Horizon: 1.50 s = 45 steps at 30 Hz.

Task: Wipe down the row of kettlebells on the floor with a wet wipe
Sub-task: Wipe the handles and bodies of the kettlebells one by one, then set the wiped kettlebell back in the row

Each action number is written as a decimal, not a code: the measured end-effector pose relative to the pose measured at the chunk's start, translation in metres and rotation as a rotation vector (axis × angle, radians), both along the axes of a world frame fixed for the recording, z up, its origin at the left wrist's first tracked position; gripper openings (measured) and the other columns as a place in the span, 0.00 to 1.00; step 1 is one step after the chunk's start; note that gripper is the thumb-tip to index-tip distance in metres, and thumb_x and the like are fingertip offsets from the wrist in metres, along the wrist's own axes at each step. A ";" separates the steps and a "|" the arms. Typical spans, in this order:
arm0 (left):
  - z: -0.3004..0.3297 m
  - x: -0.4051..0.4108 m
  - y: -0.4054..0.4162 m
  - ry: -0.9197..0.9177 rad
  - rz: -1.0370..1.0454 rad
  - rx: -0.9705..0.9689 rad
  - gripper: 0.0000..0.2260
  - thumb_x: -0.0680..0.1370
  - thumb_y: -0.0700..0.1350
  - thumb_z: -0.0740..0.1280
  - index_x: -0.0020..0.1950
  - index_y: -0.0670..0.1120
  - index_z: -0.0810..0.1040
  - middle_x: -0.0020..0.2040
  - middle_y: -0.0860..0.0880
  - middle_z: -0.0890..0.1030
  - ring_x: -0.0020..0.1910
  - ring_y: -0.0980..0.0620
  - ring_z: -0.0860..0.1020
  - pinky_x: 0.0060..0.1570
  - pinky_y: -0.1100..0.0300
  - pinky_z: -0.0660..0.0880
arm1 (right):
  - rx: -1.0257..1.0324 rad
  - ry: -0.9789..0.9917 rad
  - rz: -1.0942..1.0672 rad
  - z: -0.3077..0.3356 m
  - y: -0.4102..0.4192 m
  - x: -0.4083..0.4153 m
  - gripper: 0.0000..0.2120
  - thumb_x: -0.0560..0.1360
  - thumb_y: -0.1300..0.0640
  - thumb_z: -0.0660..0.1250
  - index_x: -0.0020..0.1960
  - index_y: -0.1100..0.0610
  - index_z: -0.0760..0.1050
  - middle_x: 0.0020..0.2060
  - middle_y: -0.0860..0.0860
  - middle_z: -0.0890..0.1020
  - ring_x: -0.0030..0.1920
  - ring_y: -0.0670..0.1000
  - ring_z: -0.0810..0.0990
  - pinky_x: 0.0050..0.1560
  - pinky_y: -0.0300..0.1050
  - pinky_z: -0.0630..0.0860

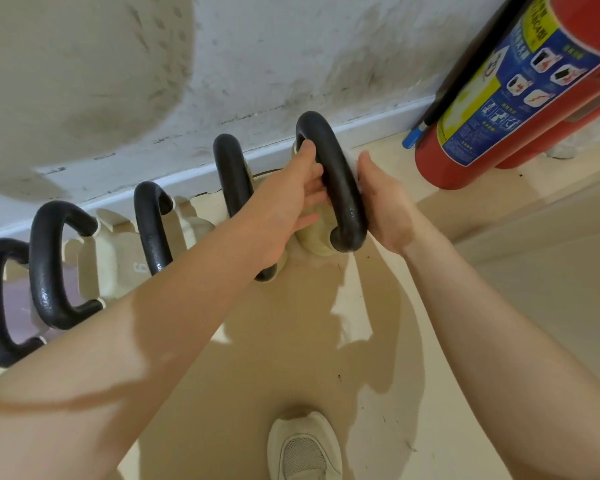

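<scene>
Several kettlebells with black handles and pale bodies stand in a row on the floor along the wall. The rightmost kettlebell [333, 181] is between my hands. My left hand [298, 195] reaches through its black handle, fingers curled round the handle's left side. My right hand [385, 202] presses a white wet wipe [352, 161] against the handle's right side; only a small edge of the wipe shows. Left of it stand a second kettlebell [231, 178], a third [153, 223] and a fourth [52, 265].
A red fire extinguisher [506, 95] with a blue and yellow label leans by the wall on the right, close to my right hand. A stained white wall [257, 64] and baseboard run behind the row. My pale shoe [303, 448] stands on the beige floor below.
</scene>
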<state>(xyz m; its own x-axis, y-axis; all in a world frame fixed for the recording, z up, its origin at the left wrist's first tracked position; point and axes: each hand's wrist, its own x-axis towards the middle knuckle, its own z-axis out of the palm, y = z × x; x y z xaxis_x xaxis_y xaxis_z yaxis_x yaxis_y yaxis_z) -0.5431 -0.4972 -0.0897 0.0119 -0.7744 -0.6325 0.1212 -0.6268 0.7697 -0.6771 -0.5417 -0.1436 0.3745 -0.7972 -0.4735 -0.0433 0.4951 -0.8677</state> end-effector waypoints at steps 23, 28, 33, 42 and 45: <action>0.006 -0.011 -0.002 -0.053 0.032 0.018 0.24 0.78 0.62 0.51 0.62 0.48 0.74 0.48 0.56 0.80 0.51 0.58 0.78 0.63 0.57 0.71 | -1.202 0.799 -0.040 -0.046 0.069 0.009 0.17 0.82 0.63 0.48 0.69 0.58 0.65 0.71 0.54 0.64 0.71 0.57 0.60 0.72 0.46 0.59; 0.006 -0.011 0.007 -0.014 -0.009 0.041 0.28 0.78 0.63 0.50 0.71 0.47 0.65 0.65 0.50 0.75 0.61 0.54 0.73 0.70 0.54 0.63 | -1.556 1.076 0.233 -0.052 0.063 -0.015 0.18 0.79 0.67 0.52 0.66 0.57 0.70 0.68 0.52 0.72 0.69 0.54 0.64 0.72 0.46 0.55; 0.013 -0.011 0.019 -0.078 0.001 0.063 0.29 0.78 0.62 0.51 0.73 0.47 0.63 0.73 0.50 0.65 0.72 0.53 0.63 0.73 0.51 0.57 | -1.633 1.285 0.662 -0.048 0.076 -0.044 0.20 0.78 0.65 0.49 0.61 0.57 0.75 0.67 0.50 0.73 0.69 0.54 0.64 0.73 0.47 0.45; 0.068 -0.065 0.027 -0.195 -0.227 -0.209 0.14 0.77 0.51 0.61 0.61 0.51 0.76 0.57 0.53 0.78 0.55 0.55 0.76 0.61 0.56 0.71 | -1.298 1.028 -0.286 0.120 0.107 -0.083 0.13 0.72 0.67 0.60 0.48 0.59 0.82 0.46 0.55 0.83 0.47 0.57 0.78 0.43 0.48 0.72; 0.092 -0.104 0.028 -0.235 -0.363 -0.427 0.12 0.78 0.44 0.60 0.60 0.50 0.75 0.52 0.56 0.78 0.46 0.64 0.75 0.49 0.66 0.72 | -1.212 1.033 -0.527 0.170 0.113 -0.126 0.15 0.72 0.71 0.58 0.52 0.63 0.80 0.48 0.60 0.80 0.48 0.53 0.75 0.50 0.36 0.70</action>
